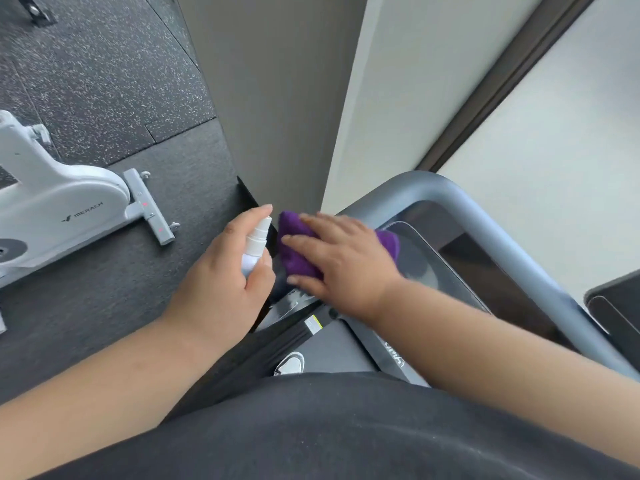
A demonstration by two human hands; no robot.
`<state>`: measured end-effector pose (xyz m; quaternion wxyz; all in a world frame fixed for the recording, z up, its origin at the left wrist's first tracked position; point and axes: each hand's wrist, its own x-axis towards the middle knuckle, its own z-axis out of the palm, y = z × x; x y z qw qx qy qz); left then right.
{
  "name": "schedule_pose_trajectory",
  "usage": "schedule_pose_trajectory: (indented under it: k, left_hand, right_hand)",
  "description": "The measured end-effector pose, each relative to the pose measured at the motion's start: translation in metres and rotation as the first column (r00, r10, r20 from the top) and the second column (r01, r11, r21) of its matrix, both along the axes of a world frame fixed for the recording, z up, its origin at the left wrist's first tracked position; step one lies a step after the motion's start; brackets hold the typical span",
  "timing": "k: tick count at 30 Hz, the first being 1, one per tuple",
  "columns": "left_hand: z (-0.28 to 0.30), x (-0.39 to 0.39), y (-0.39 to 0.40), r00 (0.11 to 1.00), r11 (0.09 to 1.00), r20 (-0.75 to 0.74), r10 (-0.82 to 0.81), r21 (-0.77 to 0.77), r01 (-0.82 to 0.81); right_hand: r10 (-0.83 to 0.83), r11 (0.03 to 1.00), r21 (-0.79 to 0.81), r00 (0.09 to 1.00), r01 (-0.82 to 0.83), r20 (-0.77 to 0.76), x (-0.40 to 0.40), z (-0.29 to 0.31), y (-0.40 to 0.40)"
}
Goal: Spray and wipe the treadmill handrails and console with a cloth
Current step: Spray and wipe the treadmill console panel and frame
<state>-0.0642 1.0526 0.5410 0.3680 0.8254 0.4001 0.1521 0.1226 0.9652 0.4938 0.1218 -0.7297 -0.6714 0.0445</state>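
Note:
My left hand grips a small white spray bottle, upright, with the forefinger over its nozzle. Just to its right my right hand lies flat with straight fingers on a purple cloth, pressing it onto the left end of the treadmill console. The cloth shows on both sides of the hand. A grey handrail curves around the far side of the glossy dark console and runs down to the right. The treadmill belt lies below, with one shoe on it.
A white exercise bike stands on the dark speckled gym floor at the left. A grey wall corner rises directly beyond the console. A second machine's dark console sits at the right edge.

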Motion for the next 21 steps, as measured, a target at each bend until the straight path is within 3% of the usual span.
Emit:
schedule_pose_trajectory:
  k: [5,10,14,16,18,21]
  left_hand:
    - [0.0,-0.004,0.008,1.0,1.0,-0.019,0.007,-0.023,-0.008]
    - [0.0,-0.004,0.016,1.0,0.999,0.002,0.028,-0.038,-0.028]
    - [0.002,-0.012,0.018,1.0,0.999,0.005,0.02,-0.039,-0.02]
    - [0.002,-0.016,0.018,1.0,0.999,-0.004,0.031,-0.044,-0.031]
    - [0.001,-0.018,0.019,1.0,0.999,-0.008,0.027,-0.034,-0.027]
    - [-0.001,-0.017,0.021,1.0,1.0,0.006,-0.001,-0.023,0.001]
  right_hand:
    - [-0.007,1.0,0.012,1.0,0.007,0.002,0.014,-0.003,-0.003]
    - [-0.339,0.941,-0.036,0.94,0.338,-0.043,0.089,0.01,-0.003]
    - [-0.429,0.902,-0.014,0.896,0.431,-0.118,0.087,0.016,0.007]
    - [-0.389,0.919,-0.012,0.905,0.393,-0.171,0.056,0.019,0.012]
    - [-0.243,0.969,-0.007,0.951,0.247,-0.192,0.015,0.018,0.013]
    - [0.004,1.0,-0.003,0.996,-0.004,-0.092,-0.037,0.002,0.008]
